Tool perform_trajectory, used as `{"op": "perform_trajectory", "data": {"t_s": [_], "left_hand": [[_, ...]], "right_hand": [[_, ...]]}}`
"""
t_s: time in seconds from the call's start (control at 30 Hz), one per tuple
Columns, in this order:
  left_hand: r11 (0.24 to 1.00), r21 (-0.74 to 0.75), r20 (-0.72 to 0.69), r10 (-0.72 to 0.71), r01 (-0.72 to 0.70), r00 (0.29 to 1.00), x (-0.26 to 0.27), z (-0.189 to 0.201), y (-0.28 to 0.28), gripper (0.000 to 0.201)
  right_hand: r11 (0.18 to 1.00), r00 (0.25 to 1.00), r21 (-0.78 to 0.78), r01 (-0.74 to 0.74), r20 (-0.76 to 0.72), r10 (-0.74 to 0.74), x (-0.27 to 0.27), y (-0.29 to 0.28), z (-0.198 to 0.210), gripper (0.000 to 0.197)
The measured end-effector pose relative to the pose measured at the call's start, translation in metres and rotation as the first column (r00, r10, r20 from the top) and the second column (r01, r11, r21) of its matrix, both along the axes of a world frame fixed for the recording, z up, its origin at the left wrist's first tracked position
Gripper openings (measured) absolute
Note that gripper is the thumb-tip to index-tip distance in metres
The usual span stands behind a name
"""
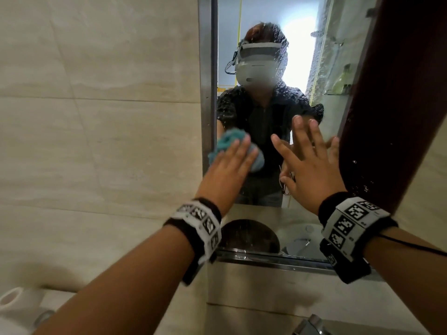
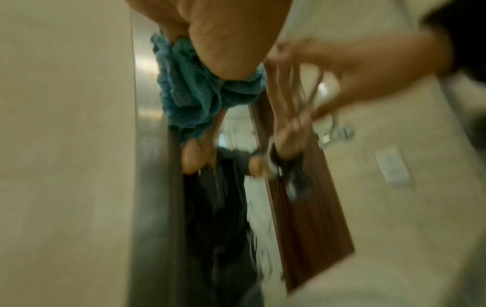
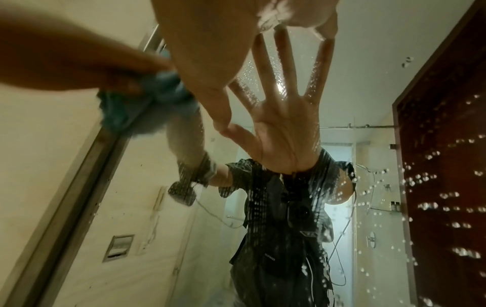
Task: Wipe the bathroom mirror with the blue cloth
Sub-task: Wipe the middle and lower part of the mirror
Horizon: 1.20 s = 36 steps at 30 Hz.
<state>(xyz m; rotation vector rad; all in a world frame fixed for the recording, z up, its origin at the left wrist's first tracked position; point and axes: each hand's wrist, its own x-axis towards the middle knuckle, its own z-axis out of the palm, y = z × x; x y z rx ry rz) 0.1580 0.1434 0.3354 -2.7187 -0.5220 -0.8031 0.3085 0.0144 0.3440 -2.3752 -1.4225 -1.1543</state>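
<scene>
Wiping underway | left hand [image 1: 226, 166] flat, pressing cloth [image 1: 56, 143] on mirror [image 1: 266, 56], left-centre | right hand [image 1: 312, 160] splayed, empty | next: sweep across droplets.

The blue cloth [image 1: 64, 146] is pressed flat against the mirror [image 1: 300, 56] near its metal left frame [image 1: 207, 68] by the left hand [image 1: 226, 174]. The right hand [image 1: 312, 163] is spread open on the droplet-covered glass beside it.

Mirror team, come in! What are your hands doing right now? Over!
Left hand pressing blue cloth flat on mirror, near its left edge. Right hand spread open on the glass. Droplets remain. Nothing blocking.
</scene>
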Motion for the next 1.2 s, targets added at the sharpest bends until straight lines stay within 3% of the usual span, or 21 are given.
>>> {"op": "perform_trajectory", "data": {"t_s": [0.07, 0.13, 0.23, 0.3, 0.37, 0.43, 0.57, 0.63, 0.77, 0.9, 1.03, 1.13, 1.2], "left_hand": [[0.993, -0.081, 0.242, -0.064, 0.086, 0.968, 0.005, 0.045, 0.007, 0.069], [0.978, -0.162, 0.376, -0.06, 0.13, 0.925, 0.01, 0.06, 0.006, 0.064], [0.985, -0.105, 0.269, -0.105, 0.138, 0.957, 0.01, 0.018, 0.001, 0.05], [0.992, -0.082, 0.142, -0.082, 0.094, 0.987, -0.001, -0.019, -0.002, 0.064], [0.992, 0.009, 0.094, -0.122, 0.122, 0.988, -0.006, -0.026, 0.005, 0.081], [0.992, 0.047, 0.144, -0.12, 0.115, 0.982, -0.001, 0.012, 0.009, 0.076], [0.999, 0.044, 0.431, -0.044, 0.028, 0.901, 0.019, 0.122, 0.019, 0.056], [0.997, 0.042, 0.473, -0.074, 0.061, 0.878, 0.024, 0.127, 0.022, 0.055], [0.97, 0.17, 0.368, -0.228, 0.176, 0.902, 0.014, 0.054, 0.029, 0.062], [0.945, 0.282, 0.082, -0.198, 0.167, 0.977, -0.001, -0.008, 0.031, 0.072], [0.923, 0.359, -0.001, -0.151, 0.141, 0.989, -0.01, 0.02, 0.027, 0.07], [0.954, 0.292, 0.086, -0.097, 0.068, 0.992, -0.005, 0.073, 0.026, 0.048], [0.956, 0.282, 0.159, -0.127, 0.078, 0.979, 0.0, 0.086, 0.03, 0.049]], "right_hand": [[1.0, 1.0, 0.01, 0.0, -0.01, 0.0, 0.0, 0.0, -0.001, 0.097], [1.0, 1.0, 0.003, 0.004, -0.005, -0.004, -0.001, 0.001, -0.001, 0.096], [1.0, 1.0, 0.004, 0.003, 0.0, -0.003, -0.001, 0.001, 0.0, 0.095], [1.0, 1.0, -0.003, 0.009, -0.002, -0.009, -0.003, 0.0, 0.0, 0.094], [1.0, 1.0, 0.001, 0.006, -0.008, -0.006, -0.003, 0.001, -0.001, 0.094], [1.0, 1.0, 0.003, 0.004, -0.014, -0.004, -0.001, 0.001, -0.001, 0.094], [1.0, 1.0, 0.005, -0.002, -0.022, 0.002, 0.0, 0.003, -0.003, 0.093], [1.0, 1.0, 0.003, -0.003, -0.015, 0.003, 0.001, 0.003, -0.003, 0.092], [1.0, 1.0, 0.003, 0.001, -0.01, -0.001, 0.002, 0.002, -0.001, 0.093], [1.0, 1.0, -0.014, 0.001, -0.017, -0.002, 0.0, 0.002, -0.001, 0.092], [0.999, 0.999, -0.042, 0.013, -0.034, -0.014, -0.003, 0.001, 0.0, 0.094], [0.998, 0.999, -0.051, 0.024, -0.04, -0.026, -0.003, 0.0, 0.002, 0.093], [0.998, 0.999, -0.052, 0.025, -0.04, -0.027, -0.003, 0.0, 0.002, 0.092]]}}
